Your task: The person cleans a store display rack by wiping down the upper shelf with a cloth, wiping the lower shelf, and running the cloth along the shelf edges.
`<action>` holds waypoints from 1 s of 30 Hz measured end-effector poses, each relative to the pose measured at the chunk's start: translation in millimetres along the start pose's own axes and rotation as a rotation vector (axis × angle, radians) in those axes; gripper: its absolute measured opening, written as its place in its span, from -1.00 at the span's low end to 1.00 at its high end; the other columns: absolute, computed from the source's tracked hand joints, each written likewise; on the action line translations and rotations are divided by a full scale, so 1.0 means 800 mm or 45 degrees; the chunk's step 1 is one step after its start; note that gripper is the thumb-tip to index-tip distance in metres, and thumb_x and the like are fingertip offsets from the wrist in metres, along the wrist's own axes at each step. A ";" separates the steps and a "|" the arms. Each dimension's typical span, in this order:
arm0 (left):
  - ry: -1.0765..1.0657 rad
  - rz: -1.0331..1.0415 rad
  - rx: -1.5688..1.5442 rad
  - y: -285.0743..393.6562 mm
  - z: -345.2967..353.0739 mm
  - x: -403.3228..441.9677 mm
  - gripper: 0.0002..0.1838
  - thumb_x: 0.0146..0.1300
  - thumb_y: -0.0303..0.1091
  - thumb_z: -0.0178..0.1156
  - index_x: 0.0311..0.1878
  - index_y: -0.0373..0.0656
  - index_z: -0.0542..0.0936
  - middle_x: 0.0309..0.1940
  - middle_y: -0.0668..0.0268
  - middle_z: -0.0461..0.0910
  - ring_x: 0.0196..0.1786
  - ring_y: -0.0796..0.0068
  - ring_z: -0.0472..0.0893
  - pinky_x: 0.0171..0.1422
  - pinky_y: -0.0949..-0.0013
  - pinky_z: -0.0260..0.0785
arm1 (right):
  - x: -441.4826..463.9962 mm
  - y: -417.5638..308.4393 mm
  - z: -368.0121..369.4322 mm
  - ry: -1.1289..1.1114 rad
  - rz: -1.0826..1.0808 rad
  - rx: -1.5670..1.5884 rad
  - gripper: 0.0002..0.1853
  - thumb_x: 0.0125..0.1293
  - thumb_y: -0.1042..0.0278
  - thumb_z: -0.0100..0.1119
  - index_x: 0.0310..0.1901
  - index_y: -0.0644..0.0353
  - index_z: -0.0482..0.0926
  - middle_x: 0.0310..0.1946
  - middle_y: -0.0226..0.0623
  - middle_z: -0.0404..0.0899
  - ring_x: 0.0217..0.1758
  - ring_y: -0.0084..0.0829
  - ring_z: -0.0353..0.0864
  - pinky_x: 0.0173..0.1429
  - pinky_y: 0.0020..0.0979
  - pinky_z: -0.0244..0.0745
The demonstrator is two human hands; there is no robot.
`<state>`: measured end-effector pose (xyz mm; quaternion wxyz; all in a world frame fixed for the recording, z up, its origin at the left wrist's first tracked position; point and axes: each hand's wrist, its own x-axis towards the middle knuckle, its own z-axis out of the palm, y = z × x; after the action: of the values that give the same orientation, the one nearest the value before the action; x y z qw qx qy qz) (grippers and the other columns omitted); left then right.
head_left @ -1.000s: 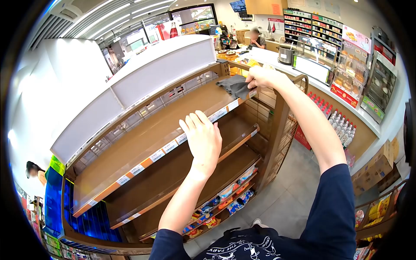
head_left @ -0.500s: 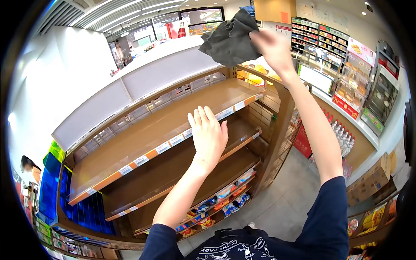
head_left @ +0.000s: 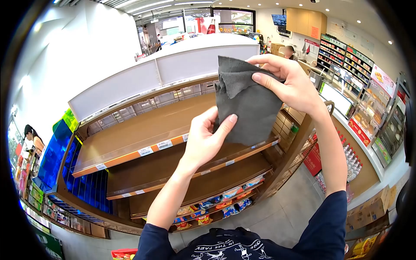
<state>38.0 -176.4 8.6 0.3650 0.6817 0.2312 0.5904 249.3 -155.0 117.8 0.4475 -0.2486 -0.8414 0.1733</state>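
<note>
Between my two hands a dark grey cloth (head_left: 253, 112) is held up, its upper left part folded over. My right hand (head_left: 288, 82) pinches the top right of it, thumb in front. With thumb in front and fingers behind, my left hand (head_left: 208, 136) grips its lower left edge. Behind the cloth stands a brown shelf unit; its top shelf (head_left: 130, 136) has price labels along an orange front strip. The cloth hides the right part of that shelf.
Lower shelves hold bagged snacks (head_left: 212, 203). A white panel (head_left: 117, 93) rises behind the unit. On the right are a counter with bottles (head_left: 351, 160) and a cardboard box (head_left: 368, 208). People stand far left (head_left: 34, 138) and behind the counter (head_left: 289, 52).
My right hand has brought the cloth down and the cloth is spread flatter. My left hand, earlier open above the shelf, now grips the cloth too. The view has shifted.
</note>
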 end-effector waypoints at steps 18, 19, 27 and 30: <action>-0.300 -0.545 -0.232 -0.121 0.187 -0.026 -0.68 0.40 -0.20 0.22 -0.31 -0.32 0.62 -0.51 0.50 0.58 -0.43 0.82 0.45 -0.38 0.57 0.34 | -0.250 0.080 -0.071 0.224 0.754 0.136 -0.72 0.44 0.23 0.16 -0.27 0.33 0.60 -0.54 -0.61 0.47 -0.46 -0.78 0.32 -0.42 -0.58 0.27; -0.304 -0.578 -0.239 -0.133 0.191 -0.039 -0.68 0.40 -0.20 0.21 -0.31 -0.33 0.63 -0.51 0.51 0.58 -0.43 0.82 0.44 -0.38 0.58 0.33 | -0.276 0.100 -0.055 0.311 0.824 0.273 -0.71 0.45 0.23 0.15 -0.25 0.34 0.61 -0.53 -0.61 0.48 -0.44 -0.78 0.34 -0.40 -0.59 0.29; -0.042 -0.877 0.237 -0.118 0.143 -0.113 -0.61 0.36 -0.23 0.25 -0.53 -0.29 0.49 -0.68 0.55 0.32 -0.51 0.80 0.19 -0.51 0.54 0.07 | -0.353 0.181 0.128 0.638 1.055 0.277 -0.72 0.43 0.32 0.14 -0.01 0.39 0.60 -0.24 -0.18 0.70 -0.26 -0.51 0.65 -0.12 -0.48 0.55; 0.016 -0.800 0.802 -0.110 0.125 -0.135 -0.78 0.29 -0.32 0.25 -0.32 -0.32 0.57 -0.63 0.16 0.54 -0.58 0.44 0.53 -0.47 0.37 0.33 | -0.329 0.149 0.188 0.293 1.082 0.853 -0.60 0.53 0.17 -0.03 0.12 0.38 0.52 -0.03 -0.18 0.63 0.00 -0.51 0.58 0.16 -0.46 0.44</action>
<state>124.3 -224.1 -131.5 0.2998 0.6528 0.5978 0.3557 279.7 -218.9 -200.3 0.4818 -0.4277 -0.5117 0.5685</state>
